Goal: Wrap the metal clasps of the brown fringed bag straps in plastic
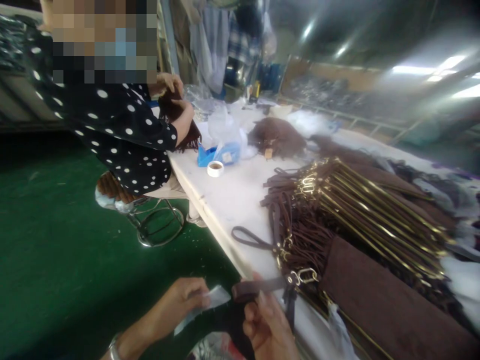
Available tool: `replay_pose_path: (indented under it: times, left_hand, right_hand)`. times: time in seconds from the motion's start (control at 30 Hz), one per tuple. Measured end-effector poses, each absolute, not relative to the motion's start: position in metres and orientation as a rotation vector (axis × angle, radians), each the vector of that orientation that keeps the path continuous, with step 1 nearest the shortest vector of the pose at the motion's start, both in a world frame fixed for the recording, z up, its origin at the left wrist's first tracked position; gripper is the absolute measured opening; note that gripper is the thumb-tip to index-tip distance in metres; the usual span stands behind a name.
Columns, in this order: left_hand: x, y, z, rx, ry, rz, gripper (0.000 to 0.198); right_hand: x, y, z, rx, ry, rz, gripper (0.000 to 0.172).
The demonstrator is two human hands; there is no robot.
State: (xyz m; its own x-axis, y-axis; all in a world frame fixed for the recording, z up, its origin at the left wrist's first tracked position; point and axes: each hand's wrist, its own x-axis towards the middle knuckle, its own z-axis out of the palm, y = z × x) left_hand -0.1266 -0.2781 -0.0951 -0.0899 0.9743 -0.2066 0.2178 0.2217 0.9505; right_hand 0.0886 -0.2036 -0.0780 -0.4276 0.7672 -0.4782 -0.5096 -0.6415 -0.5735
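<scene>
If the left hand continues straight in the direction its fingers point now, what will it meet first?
Probably the brown strap held by the right hand: the left hand, pinching a clear plastic piece, points right toward it. Depth is unclear.

A small bag-making workshop or factory floor is indicated. A long white worktable [225,200] is seen, loaded with a stack of identical brown suede purses with gold metal frames [375,215], their leather wrist straps [251,239] and clasps bunched alongside. Further brown pieces [277,136] are heaped farther down, among clear plastic bags [225,125], a blue packet [219,154] and a roll of tape [215,169]. A co-worker in a polka-dot top [123,135] is seated on a metal stool [157,222] at the same table. A painted green floor [56,240], fluorescent tube lights [431,70] overhead and hanging garments [221,40] behind are noted.
</scene>
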Motion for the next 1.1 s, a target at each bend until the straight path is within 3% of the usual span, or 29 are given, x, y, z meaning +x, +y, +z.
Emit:
replay_pose_path:
  times: [0.23,0.47,0.87,1.1]
  left_hand:
    - [-0.123,-0.269,-0.086,1.234,1.532,0.944,0.025]
    - [-0.118,-0.269,-0.090,1.162,1.432,0.940,0.025]
    - [-0.117,-0.268,-0.088,1.163,1.441,0.923,0.030]
    - [-0.113,-0.270,-0.086,1.142,1.459,0.933,0.034]
  right_hand:
    - [0.082,-0.191,-0.083,-0.909,-0.205,2.158,0.033]
    - [0.080,-0.191,-0.088,-0.998,-0.536,1.965,0.044]
    - [0.076,-0.194,-0.076,-1.205,-0.769,1.716,0.047]
    - [0.080,-0.197,-0.072,-1.198,-0.902,1.633,0.040]
